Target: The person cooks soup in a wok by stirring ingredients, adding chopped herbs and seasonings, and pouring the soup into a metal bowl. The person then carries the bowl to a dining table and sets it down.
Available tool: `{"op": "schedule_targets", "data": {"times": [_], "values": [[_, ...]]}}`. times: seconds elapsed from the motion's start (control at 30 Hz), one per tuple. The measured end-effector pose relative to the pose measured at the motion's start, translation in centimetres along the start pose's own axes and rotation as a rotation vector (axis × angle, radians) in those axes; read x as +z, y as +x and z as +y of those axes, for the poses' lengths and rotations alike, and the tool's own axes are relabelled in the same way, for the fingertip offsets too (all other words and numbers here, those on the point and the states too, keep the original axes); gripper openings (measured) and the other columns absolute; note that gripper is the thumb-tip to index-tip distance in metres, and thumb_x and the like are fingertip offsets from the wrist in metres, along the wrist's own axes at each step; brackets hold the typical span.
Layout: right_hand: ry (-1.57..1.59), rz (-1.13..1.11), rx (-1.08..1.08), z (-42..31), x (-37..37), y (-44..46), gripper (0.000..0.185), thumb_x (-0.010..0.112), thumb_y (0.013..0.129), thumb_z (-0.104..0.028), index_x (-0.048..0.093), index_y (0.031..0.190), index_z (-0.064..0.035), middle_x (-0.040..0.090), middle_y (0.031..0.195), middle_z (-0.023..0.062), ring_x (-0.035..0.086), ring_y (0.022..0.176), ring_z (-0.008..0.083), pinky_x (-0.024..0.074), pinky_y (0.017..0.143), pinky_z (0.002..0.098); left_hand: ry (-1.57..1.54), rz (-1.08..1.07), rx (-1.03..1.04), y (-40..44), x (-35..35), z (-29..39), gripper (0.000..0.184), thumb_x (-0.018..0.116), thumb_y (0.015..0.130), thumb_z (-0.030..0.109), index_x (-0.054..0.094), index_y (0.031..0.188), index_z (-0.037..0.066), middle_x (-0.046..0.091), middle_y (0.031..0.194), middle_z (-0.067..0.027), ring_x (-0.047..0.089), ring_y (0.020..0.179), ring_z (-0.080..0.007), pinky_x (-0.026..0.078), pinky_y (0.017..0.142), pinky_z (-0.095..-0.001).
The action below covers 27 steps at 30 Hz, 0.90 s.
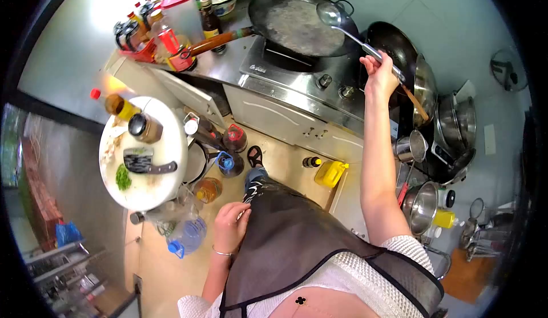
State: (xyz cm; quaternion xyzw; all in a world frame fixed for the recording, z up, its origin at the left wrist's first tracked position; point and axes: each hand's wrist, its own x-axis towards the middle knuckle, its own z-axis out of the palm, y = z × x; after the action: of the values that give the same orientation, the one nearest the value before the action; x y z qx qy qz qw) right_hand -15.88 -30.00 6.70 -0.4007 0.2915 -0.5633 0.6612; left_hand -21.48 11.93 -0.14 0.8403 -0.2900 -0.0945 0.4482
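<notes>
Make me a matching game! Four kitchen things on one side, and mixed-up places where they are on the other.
Things:
1. Ladle
2. Big wok
3. Knife
4. Yellow jug

Places:
A. On the floor
B. In the right hand
C. On the round white top
D. On the stove

Right pairs: 1-B, 2-D, 3-C, 4-A.

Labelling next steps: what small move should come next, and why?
Probably lower the ladle toward the cloudy liquid: the right hand grips its handle, and its bowl appears over the right side of the wok, though one view can't settle its height.
</notes>
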Motion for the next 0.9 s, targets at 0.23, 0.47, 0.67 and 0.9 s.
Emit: {"op": "schedule_targets", "data": {"times": [0.23, 0.47, 0.67, 0.9], "values": [[0.054, -0.603, 0.115, -1.3, 0.6, -19.7, 0.034, 0.042, 0.084, -0.011, 0.041, 0.110, 0.0097, 0.057, 0.076, 0.0166, 0.057, 0.063, 0.0201, 0.0476, 0.060, 0.0269, -0.600, 0.035, -0.260, -4.3, -1.2, 0.4, 0.021, 0.044, 0.086, 0.013, 0.058, 0.093, 0.000, 0.058, 0.095, -0.0055, 0.055, 0.085, -0.0158, 0.043, 0.074, -0.0272], [-0.077, -1.255, 0.400, 0.8, -1.4, -37.4, 0.034, 0.048, 0.081, -0.005, 0.043, 0.113, 0.0077, 0.057, 0.085, 0.0132, 0.056, 0.065, 0.0133, 0.0469, 0.059, 0.0248, -1.252, 0.326, -0.270, -5.8, -4.0, 0.6, 0.041, 0.036, 0.089, 0.032, 0.042, 0.116, 0.002, 0.049, 0.111, -0.0064, 0.049, 0.096, -0.0136, 0.038, 0.084, -0.0272], [-0.058, -1.808, -0.040, 5.0, 0.4, -46.5, 0.042, 0.057, 0.069, 0.001, 0.047, 0.109, 0.0055, 0.053, 0.098, 0.0189, 0.053, 0.092, 0.0269, 0.0435, 0.077, 0.0313, -1.154, 0.885, -0.546, -11.2, -8.3, -4.3, 0.028, 0.037, 0.088, 0.022, 0.050, 0.099, 0.000, 0.055, 0.094, -0.0084, 0.053, 0.087, -0.0150, 0.042, 0.078, -0.0264], [-0.657, -1.593, -0.278, 16.0, 10.2, -48.9, 0.015, 0.055, 0.069, 0.001, 0.057, 0.083, 0.0010, 0.056, 0.077, 0.0161, 0.053, 0.075, 0.0291, 0.0432, 0.066, 0.0341, -1.089, 1.138, -0.631, -19.2, -16.6, -12.4, 0.022, 0.043, 0.087, 0.022, 0.049, 0.090, 0.001, 0.053, 0.073, -0.0043, 0.055, 0.072, -0.0147, 0.044, 0.069, -0.0257]]}}
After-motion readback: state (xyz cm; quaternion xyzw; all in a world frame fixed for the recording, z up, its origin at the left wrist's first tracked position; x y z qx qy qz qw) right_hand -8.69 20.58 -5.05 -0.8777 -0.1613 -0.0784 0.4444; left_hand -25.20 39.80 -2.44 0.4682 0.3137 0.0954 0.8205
